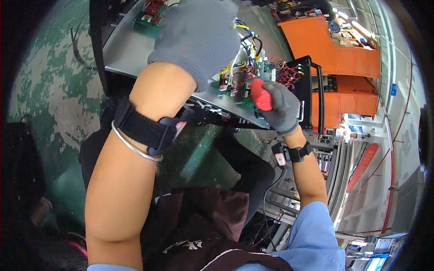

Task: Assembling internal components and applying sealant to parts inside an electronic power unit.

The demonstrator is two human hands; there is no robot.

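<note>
Both of my hands wear grey knit gloves. My right hand (284, 106) is closed around a thick red handle (261, 95) of a tool whose working end I cannot make out. That handle is right over the green circuit boards (247, 88) on a sheet-metal chassis (228, 105). Larger in view, my left hand (196, 38) reaches over the middle of the chassis with its back toward me. Its fingers are hidden, so what it touches does not show. Yellow, white and black wires (251, 38) run beside it, and thin red wires (289, 74) bunch farther right.
A black panel with a bar handle (321, 97) stands upright at the chassis's right end. Another green board with red parts (151, 13) sits at its far left. Orange cabinets (337, 49) rise beyond. A cable (269, 194) hangs from my right wrist strap.
</note>
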